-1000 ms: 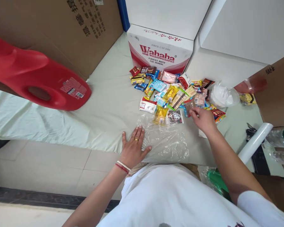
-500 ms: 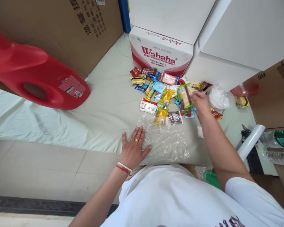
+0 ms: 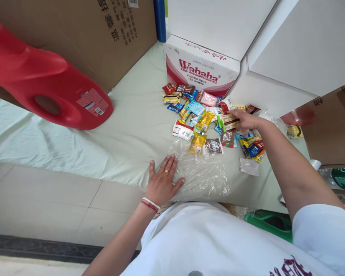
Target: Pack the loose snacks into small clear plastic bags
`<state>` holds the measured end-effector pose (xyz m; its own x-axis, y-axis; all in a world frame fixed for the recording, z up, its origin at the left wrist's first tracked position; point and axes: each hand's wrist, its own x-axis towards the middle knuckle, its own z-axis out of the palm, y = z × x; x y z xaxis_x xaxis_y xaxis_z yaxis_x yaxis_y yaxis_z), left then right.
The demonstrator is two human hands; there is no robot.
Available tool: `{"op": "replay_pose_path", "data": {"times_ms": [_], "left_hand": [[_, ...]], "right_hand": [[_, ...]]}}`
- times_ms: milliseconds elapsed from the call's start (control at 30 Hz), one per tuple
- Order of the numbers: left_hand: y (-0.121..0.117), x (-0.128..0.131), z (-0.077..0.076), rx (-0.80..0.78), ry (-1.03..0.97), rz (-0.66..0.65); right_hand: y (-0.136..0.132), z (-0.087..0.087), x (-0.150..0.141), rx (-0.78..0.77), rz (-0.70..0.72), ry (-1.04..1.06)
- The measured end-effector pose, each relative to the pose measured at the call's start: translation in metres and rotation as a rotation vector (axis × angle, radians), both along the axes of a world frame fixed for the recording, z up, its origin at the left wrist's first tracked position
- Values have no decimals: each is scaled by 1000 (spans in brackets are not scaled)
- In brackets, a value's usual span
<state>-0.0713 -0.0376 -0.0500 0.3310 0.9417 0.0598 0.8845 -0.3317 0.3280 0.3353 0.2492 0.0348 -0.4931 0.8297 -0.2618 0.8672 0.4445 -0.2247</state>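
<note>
My left hand lies flat with fingers spread, partly on a clear plastic bag and partly on the pale cloth. My right hand grips a green-edged snack packet by its right end, low over a pile of small wrapped snacks. Close by are a brown packet, yellow packets, a black-and-white packet and a white-and-red packet. A pink packet and a light blue one lie farther back. Part of the pile is hidden behind my right hand.
Behind the snacks stands a white-and-red Wahaha carton. A large red jug is at the left before a brown cardboard box. At the right are a small white packet, more snacks and a green container.
My right hand has turned the green-edged packet and lowered it toward the pile. My left hand stays in place on the bag. The view has shifted slightly.
</note>
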Motion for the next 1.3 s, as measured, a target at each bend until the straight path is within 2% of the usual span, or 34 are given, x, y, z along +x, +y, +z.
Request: {"op": "replay_pose_path", "data": {"times_ms": [67,167,300,400,533,667,733,800,867,900,933,1000,1067,1100,1167,1200,1267,1300], "left_hand": [[0,0,-1,-4,7,6],[0,1,-1,-8,24,21],[0,1,0,-7,43,30],[0,1,1,11,43,28],[-6,-1,0,38,17,31],[-19,-4,-2,46,-23,65],[-25,-6,-3,43,-31,114],[-28,-6,-4,38,-27,175],[-29,-5,-4,29,-15,220],[-28,-4,-4,25,-10,231],[-27,-3,-4,20,-8,235],[-26,-1,-3,16,-9,237],[-25,-2,-4,23,-15,225],[-26,-2,-5,29,-17,214],[-27,-3,-6,37,-16,192],[-27,-4,-7,37,-12,183],[-28,-4,-8,27,3,178],[-28,-4,-7,20,9,180]], "right_hand": [[-3,-8,0,83,33,-97],[-7,-16,0,235,-11,-151],[-18,-13,8,345,-176,-216],[-32,-7,16,339,-313,-233],[-50,-11,10,335,-309,-206],[-50,-19,-1,331,-384,-155],[-49,-13,-2,327,-467,-67],[-56,3,-3,421,-583,54],[-78,26,-11,553,-655,221],[-95,37,-20,579,-632,324],[-116,46,-33,521,-528,440],[-160,54,-70,224,-159,631],[-197,43,-113,-132,174,688],[-209,32,-133,-267,265,709],[-219,3,-161,-442,277,748],[-217,-12,-167,-480,209,775],[-205,-34,-165,-470,-22,850],[-196,-39,-159,-429,-153,895]]}}
